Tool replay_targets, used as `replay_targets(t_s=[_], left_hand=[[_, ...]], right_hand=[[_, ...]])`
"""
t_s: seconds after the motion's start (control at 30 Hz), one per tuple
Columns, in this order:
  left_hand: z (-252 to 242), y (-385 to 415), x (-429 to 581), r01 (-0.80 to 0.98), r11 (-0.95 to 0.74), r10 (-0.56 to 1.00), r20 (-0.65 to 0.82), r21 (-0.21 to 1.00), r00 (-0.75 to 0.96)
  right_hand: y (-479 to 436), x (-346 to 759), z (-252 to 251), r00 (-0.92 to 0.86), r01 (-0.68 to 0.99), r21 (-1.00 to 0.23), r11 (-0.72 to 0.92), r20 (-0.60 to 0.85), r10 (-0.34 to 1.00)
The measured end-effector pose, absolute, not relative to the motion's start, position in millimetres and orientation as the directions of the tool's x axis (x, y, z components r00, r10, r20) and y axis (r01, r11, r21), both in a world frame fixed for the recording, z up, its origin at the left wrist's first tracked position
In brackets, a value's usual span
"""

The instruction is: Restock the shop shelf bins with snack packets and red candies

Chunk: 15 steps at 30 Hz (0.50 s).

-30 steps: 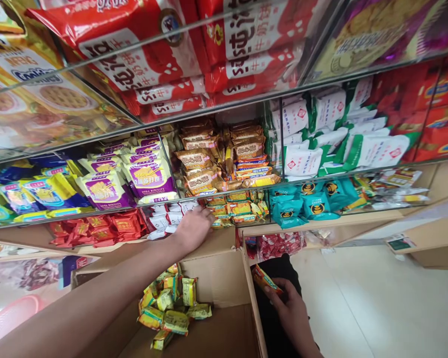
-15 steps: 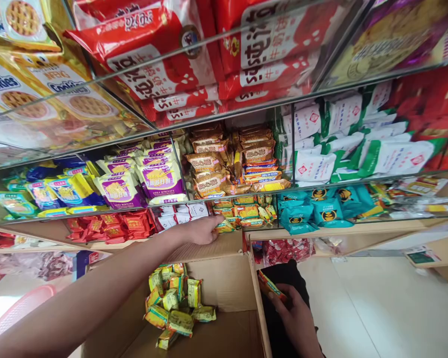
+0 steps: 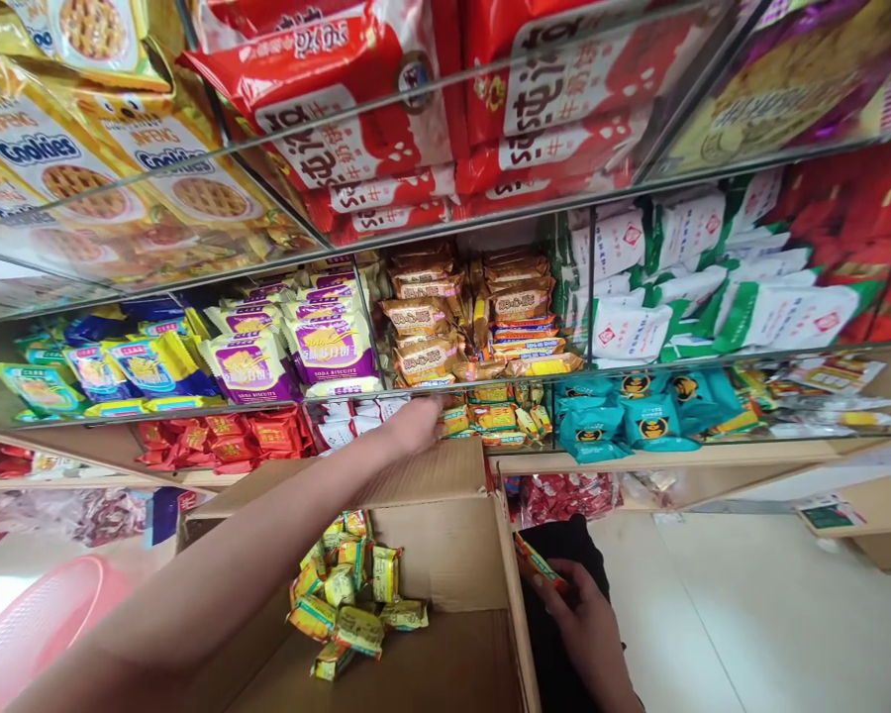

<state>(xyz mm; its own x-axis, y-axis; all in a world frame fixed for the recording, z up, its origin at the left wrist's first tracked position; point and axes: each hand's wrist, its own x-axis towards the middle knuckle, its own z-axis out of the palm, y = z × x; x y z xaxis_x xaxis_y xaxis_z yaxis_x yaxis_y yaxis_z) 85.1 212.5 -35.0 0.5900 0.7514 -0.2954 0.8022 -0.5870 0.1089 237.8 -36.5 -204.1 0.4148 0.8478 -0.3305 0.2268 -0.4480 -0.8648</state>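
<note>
My left hand (image 3: 416, 426) reaches over the box flap into the low shelf compartment, at the left edge of a stack of small yellow-and-orange snack packets (image 3: 493, 416). Its fingertips are hidden under the glass shelf edge, so whether it grips a packet does not show. My right hand (image 3: 583, 619), beside the box's right wall, is closed on a yellow-and-orange snack packet (image 3: 541, 562). Between my arms stands an open cardboard box (image 3: 464, 564), where several loose yellow snack packets (image 3: 356, 626) lie in a heap toward the left.
Purple soda biscuits (image 3: 331, 342), brown packets (image 3: 423, 356) and white-green packets (image 3: 628, 329) fill the shelf above. Teal packets (image 3: 649, 421) lie right of the compartment, red packets (image 3: 230, 439) to its left. A glass shelf edge runs above my left hand. A pink basket (image 3: 51, 624) stands lower left.
My left hand has moved slightly up and deeper into the compartment, its fingers now under the glass edge. The right hand keeps its packet almost in place. The view has shifted slightly left.
</note>
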Motion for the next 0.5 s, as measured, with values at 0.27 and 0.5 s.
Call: replay_targets(t_s=[0.27,0.5], left_hand=[[-51,214,90,0.78,-0.623,0.767,-0.237,-0.05,0.597],[-52,211,95,0.769,-0.628,0.768,-0.251,-0.118,0.589]], right_hand=[[-37,238,-202,0.438,0.211,-0.878,-0.429,-0.307,0.845],[-37,238,-200,0.406,0.217,-0.859,-0.464,-0.353,0.843]])
